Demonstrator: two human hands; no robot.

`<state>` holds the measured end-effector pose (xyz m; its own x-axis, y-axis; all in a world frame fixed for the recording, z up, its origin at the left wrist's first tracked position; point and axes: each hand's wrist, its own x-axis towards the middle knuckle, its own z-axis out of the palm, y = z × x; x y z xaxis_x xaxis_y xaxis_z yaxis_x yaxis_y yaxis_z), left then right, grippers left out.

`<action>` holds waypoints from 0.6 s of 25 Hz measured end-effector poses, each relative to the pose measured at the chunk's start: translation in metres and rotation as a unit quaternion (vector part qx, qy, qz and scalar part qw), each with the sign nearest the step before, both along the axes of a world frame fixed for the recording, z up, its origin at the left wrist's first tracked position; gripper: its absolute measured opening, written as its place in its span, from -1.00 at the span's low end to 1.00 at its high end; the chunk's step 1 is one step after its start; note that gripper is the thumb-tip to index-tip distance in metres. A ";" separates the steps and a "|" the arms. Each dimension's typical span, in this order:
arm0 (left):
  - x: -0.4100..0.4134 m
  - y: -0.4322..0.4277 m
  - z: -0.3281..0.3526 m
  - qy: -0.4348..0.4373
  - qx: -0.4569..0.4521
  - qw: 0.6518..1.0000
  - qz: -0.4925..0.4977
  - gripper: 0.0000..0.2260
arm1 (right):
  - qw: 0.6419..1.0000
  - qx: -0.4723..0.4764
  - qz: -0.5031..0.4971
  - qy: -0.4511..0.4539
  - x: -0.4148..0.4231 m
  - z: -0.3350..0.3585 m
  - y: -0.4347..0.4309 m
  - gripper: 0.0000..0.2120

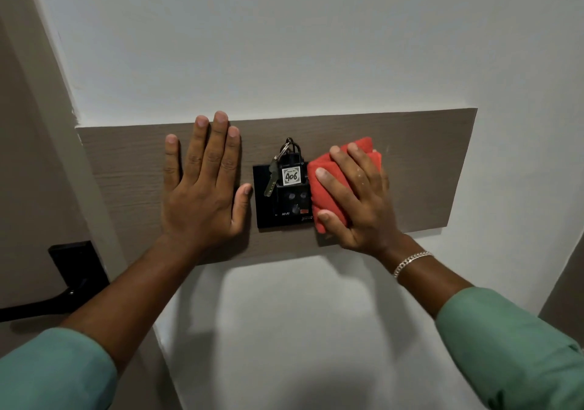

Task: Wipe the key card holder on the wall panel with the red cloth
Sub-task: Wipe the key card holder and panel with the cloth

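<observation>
Now the left hand (202, 188) lies flat and open on the panel (426, 163), fingers spread, palm pressed to the wood, thumb tip almost touching the holder (284, 210). It grips nothing; it looks like a brace, steadying the person while the other hand works. The right hand (354, 198) is closed over the cloth (328, 185), which is bunched into a thick pad, fingers draped across its front and thumb tucked under its lower edge. That wad gives a firm face to press with, probably why it is folded and not loose. The cloth sits against the holder's right edge, covering that side of the black plate; whether it is pressing hard cannot be told. So the holder lies between the two hands, just right of the left thumb and just left of the right fingertips, mostly uncovered. A tag (290, 176) marked 406 sticks up out of the holder with a key (271, 182) dangling on a ring at its left, nearer the left hand. That hanging clutter is likely why the wipe comes in from the clear right side. Most of the plate's face looks unwiped as yet, by this judgement.
</observation>
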<state>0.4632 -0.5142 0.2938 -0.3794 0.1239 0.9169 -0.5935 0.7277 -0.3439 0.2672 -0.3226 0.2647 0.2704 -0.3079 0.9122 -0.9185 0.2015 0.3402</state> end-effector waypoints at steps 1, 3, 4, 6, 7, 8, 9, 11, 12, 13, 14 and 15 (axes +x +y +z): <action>0.000 0.001 0.000 0.001 0.000 1.000 -0.001 -0.33 | 0.999 0.017 -0.011 0.028 -0.009 0.002 0.007 -0.51; 0.000 0.002 -0.001 0.002 0.000 1.000 -0.002 -0.33 | 1.000 0.017 -0.013 0.013 -0.011 0.007 0.007 -0.52; 0.000 0.002 -0.001 0.000 -0.001 1.000 -0.001 -0.33 | 1.000 0.002 -0.004 -0.016 -0.004 0.009 0.002 -0.52; 0.000 0.001 0.000 0.002 -0.003 1.000 0.003 -0.33 | 0.998 -0.027 0.014 -0.053 0.011 0.012 -0.009 -0.53; 0.000 0.001 -0.001 0.001 -0.003 1.000 0.004 -0.33 | 0.998 -0.025 0.016 -0.050 0.014 0.012 -0.011 -0.54; 0.000 0.001 -0.001 0.001 -0.004 1.000 0.005 -0.33 | 0.999 -0.015 0.014 -0.032 0.011 0.013 -0.009 -0.54; 0.000 0.001 -0.001 0.000 -0.004 1.000 0.005 -0.33 | 1.000 -0.004 0.009 -0.007 0.006 0.015 -0.006 -0.55; -0.001 0.001 0.000 -0.002 -0.002 1.000 0.003 -0.33 | 1.000 0.000 -0.001 0.009 -0.003 0.013 -0.003 -0.56; 0.000 0.001 0.000 -0.003 -0.002 1.000 0.002 -0.33 | 1.000 -0.013 0.001 -0.009 -0.002 0.008 -0.005 -0.56; 0.000 0.002 0.001 -0.003 -0.003 1.000 0.004 -0.33 | 0.998 -0.042 0.004 -0.039 0.003 0.000 -0.009 -0.57; 0.001 0.002 0.001 -0.003 -0.005 1.000 0.005 -0.33 | 0.994 -0.080 0.007 -0.078 0.010 -0.009 -0.016 -0.58; 0.002 0.002 0.001 -0.002 -0.004 1.000 0.005 -0.34 | 0.986 -0.118 0.010 -0.119 0.018 -0.019 -0.024 -0.59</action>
<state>0.4650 -0.5119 0.2950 -0.3837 0.1281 0.9145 -0.5996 0.7186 -0.3522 0.2850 -0.3462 0.2459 0.0429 -0.0764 0.9962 -0.9713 0.2303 0.0595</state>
